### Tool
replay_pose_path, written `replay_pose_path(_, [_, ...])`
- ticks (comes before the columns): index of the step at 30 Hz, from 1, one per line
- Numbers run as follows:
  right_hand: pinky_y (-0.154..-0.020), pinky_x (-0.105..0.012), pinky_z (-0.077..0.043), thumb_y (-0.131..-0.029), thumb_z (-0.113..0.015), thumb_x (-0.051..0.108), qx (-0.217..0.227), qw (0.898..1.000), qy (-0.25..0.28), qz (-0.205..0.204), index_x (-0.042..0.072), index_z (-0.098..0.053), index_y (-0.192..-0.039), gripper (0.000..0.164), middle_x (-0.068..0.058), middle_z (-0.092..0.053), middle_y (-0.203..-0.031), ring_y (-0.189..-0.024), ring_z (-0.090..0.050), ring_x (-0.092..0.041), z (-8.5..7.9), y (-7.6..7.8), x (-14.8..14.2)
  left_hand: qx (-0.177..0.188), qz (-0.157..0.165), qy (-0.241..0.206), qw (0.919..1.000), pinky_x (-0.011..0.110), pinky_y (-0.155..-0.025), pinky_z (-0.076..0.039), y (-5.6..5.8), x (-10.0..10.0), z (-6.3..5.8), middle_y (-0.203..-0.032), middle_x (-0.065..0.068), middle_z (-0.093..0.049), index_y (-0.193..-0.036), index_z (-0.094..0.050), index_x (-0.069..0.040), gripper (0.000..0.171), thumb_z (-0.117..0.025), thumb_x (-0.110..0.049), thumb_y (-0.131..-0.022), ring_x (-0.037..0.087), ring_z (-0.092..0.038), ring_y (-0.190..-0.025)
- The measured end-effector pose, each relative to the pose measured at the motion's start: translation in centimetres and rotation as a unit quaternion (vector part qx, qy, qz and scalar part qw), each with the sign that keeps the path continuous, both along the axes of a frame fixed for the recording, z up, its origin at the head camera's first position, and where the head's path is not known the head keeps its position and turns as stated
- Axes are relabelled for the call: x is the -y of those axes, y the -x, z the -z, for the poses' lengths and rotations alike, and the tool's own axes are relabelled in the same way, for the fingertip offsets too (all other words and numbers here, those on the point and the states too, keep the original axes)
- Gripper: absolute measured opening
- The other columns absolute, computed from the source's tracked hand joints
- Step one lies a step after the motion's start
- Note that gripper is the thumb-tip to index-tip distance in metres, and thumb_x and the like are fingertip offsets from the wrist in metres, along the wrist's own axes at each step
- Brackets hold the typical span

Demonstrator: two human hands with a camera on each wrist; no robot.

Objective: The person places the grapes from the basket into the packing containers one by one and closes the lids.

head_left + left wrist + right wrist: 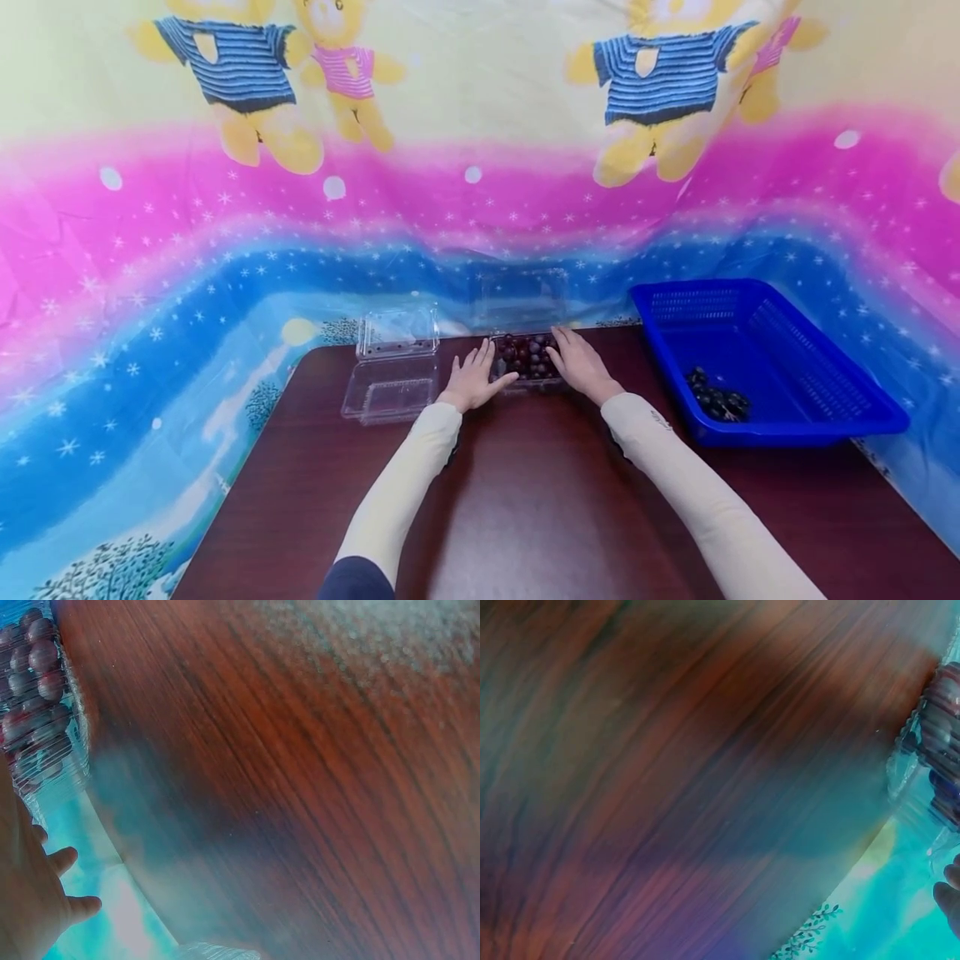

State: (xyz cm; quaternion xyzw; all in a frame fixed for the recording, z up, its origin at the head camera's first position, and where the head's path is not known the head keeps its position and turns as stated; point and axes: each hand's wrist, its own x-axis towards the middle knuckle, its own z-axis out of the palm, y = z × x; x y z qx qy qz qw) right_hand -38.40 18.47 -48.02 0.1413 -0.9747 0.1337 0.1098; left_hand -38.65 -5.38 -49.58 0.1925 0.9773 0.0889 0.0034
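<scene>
While my left hand (474,379) and right hand (583,362) flank the clear box (534,383) of grapes (528,354) near the far edge of the worktop (540,500), fingers extended without gripping, I appear to be steadying it; the next move likely calls for reaching the raised lid (522,298).

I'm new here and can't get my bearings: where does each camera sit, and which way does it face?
Head: worn on the head, facing forward and down at the table, grapes in a clear box and a blue basket; left hand, right hand and pale sleeves show.
Left wrist: worn there, facing the tabletop, box at upper left; part of the left hand shows, lower left.
Right wrist: worn there, facing the tabletop, box at right edge; only fingers show, lower right.
Shared: both wrist views include table and box.
</scene>
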Motion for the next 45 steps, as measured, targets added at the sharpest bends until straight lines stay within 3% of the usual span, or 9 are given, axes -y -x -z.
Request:
replay_pose_path(7, [-0.108, -0.048, -0.028, -0.1, -0.035, 0.036, 0.019, 1.0, 0.0, 0.01, 0.003, -0.027, -0.145, 0.057, -0.021, -0.028, -0.148, -0.136, -0.026, -0.035, 0.0, 0.3, -0.6, 0.008, -0.003, -0.01, 0.9999, 0.057, -0.111, -0.011, 0.3, 0.2, -0.2, -0.157, 0.003, -0.003, -0.15, 0.0, -0.017, 0.099, -0.012, -0.083, -0.078, 0.027, -0.015, -0.142])
replay_pose_path(14, [-0.108, -0.051, -0.027, -0.1, -0.036, 0.035, 0.06, 0.997, 0.043, 0.028, 0.0, -0.021, -0.146, 0.059, -0.026, -0.022, -0.148, -0.138, -0.019, -0.039, -0.1, 0.3, -0.9, 0.012, -0.006, -0.01, 0.9999, 0.056, -0.111, -0.012, 0.3, 0.3, -0.5, -0.157, 0.004, -0.003, -0.15, 0.002, -0.016, 0.098, -0.01, -0.082, -0.078, 0.027, -0.015, -0.142])
replay_pose_path(22, [-0.109, -0.051, -0.023, -0.101, -0.031, 0.037, 0.091, 0.993, 0.058, 0.047, -0.003, -0.017, -0.146, 0.062, -0.028, -0.021, -0.148, -0.136, -0.022, -0.042, 0.2, 0.3, -1.2, 0.027, -0.006, -0.037, 0.9989, 0.057, -0.111, -0.012, 0.0, 0.1, -0.4, -0.157, 0.005, -0.004, -0.15, -0.001, -0.015, 0.096, -0.012, -0.08, -0.081, 0.027, -0.015, -0.142])
replay_pose_path(32, [-0.109, -0.051, -0.023, -0.102, -0.029, 0.036, 0.092, 0.993, 0.068, 0.041, -0.005, -0.019, -0.145, 0.06, -0.028, -0.023, -0.147, -0.135, -0.024, -0.042, 0.4, 0.1, -1.3, 0.043, -0.011, -0.066, 0.9969, 0.056, -0.111, -0.012, -0.3, -0.2, -0.3, -0.157, 0.005, -0.002, -0.15, 0.0, -0.012, 0.09, -0.013, -0.074, -0.086, 0.028, -0.015, -0.142])
replay_pose_path(39, [-0.107, -0.051, -0.028, -0.102, -0.028, 0.034, 0.094, 0.991, 0.086, 0.039, -0.004, -0.022, -0.145, 0.058, -0.028, -0.028, -0.146, -0.133, -0.03, -0.04, 0.5, 0.2, -1.3, 0.051, -0.015, -0.14, 0.9887, 0.058, -0.109, -0.016, -0.2, -0.5, -0.6, -0.156, 0.009, -0.008, -0.15, -0.007, -0.008, 0.082, -0.015, -0.066, -0.092, 0.033, -0.019, -0.14])
replay_pose_path(45, [-0.103, -0.053, -0.032, -0.102, -0.029, 0.033, 0.086, 0.99, 0.101, 0.046, -0.004, -0.025, -0.144, 0.057, -0.028, -0.031, -0.144, -0.129, -0.035, -0.041, 0.2, 0.4, -1.1, 0.048, -0.018, -0.158, 0.9861, 0.056, -0.109, -0.018, 0.1, -0.6, -0.9, -0.156, 0.01, -0.009, -0.149, -0.008, -0.008, 0.082, -0.012, -0.066, -0.092, 0.034, -0.02, -0.139])
